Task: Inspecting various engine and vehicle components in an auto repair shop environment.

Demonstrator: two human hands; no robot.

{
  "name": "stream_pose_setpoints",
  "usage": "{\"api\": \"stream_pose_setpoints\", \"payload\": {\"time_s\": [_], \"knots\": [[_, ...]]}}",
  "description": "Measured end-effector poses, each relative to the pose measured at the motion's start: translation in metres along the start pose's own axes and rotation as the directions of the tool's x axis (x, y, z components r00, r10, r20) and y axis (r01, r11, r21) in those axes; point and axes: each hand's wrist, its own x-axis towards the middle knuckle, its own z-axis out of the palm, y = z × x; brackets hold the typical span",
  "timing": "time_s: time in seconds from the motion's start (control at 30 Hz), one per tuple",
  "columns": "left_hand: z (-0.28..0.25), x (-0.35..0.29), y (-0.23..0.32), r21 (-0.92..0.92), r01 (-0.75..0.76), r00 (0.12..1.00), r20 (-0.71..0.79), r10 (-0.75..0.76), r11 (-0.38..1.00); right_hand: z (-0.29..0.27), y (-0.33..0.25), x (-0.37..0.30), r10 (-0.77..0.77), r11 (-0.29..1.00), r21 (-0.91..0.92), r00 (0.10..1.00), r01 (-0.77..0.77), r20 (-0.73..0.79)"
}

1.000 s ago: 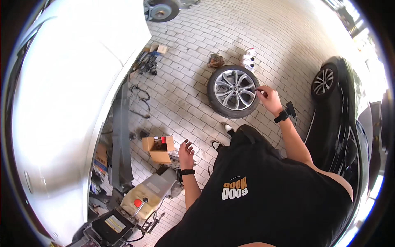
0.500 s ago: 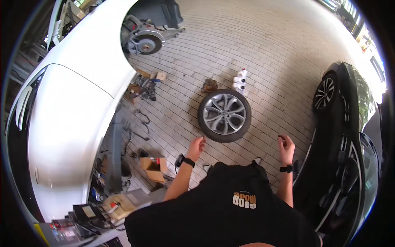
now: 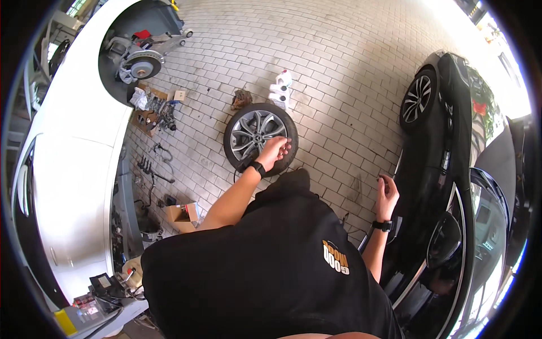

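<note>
My left hand [image 3: 275,152] hangs in the air, with its loosely bent fingers slightly apart and nothing seen in them. In the head view it covers part of a car wheel [image 3: 241,123], whose silver spoked rim and black tyre lie flat on the paving; no contact shows. My right hand [image 3: 387,195] hangs beside the black car [image 3: 424,181], also holding nothing, its fingers half curled and the thumb apart. Both wrists carry black bands. Just beyond the wheel stand white plastic bottles [image 3: 280,90] and a crumpled brown object [image 3: 241,99].
At left is a white car [image 3: 79,141] with its wheel off, baring a brake disc [image 3: 142,66]. Metal parts [image 3: 161,113] lie on cardboard near it. An open cardboard box [image 3: 183,214] and a grey metal beam [image 3: 129,209] are nearer me. Light paving [image 3: 344,90] stretches ahead.
My body has turned and moved forward to the right. The wheel and white car now sit further left in view, and the black car is closer. My left hand has swung forward.
</note>
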Motion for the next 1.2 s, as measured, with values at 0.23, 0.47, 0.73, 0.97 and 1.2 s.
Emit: {"api": "stream_pose_setpoints", "payload": {"time_s": [0.23, 0.47, 0.73, 0.97, 1.2], "knots": [[0.008, 0.114, 0.031, -0.093, 0.055, 0.985, -0.158, -0.069, 0.994, 0.034, 0.011, 0.102, 0.072, 0.994, 0.084, 0.996, -0.076, 0.051], [0.030, 0.271, 0.088, -0.210, 0.053, 0.984, -0.158, -0.087, 0.976, 0.056, 0.003, 0.260, 0.149, 0.989, 0.011, 0.986, -0.150, 0.070], [0.028, 0.369, 0.196, -0.190, -0.081, 0.970, -0.242, 0.033, 0.978, 0.108, -0.002, 0.476, 0.033, 0.996, 0.080, 0.989, -0.045, 0.143], [-0.041, 0.394, 0.204, -0.375, -0.175, 0.796, -0.598, -0.094, 0.910, 0.209, -0.016, 0.637, -0.137, 0.990, 0.009, 0.924, 0.143, 0.357], [-0.020, 0.451, 0.247, -0.391, -0.326, 0.608, -0.784, -0.125, 0.861, 0.301, -0.037, 0.835, -0.278, 0.961, 0.140, 0.820, 0.240, 0.500]]}}
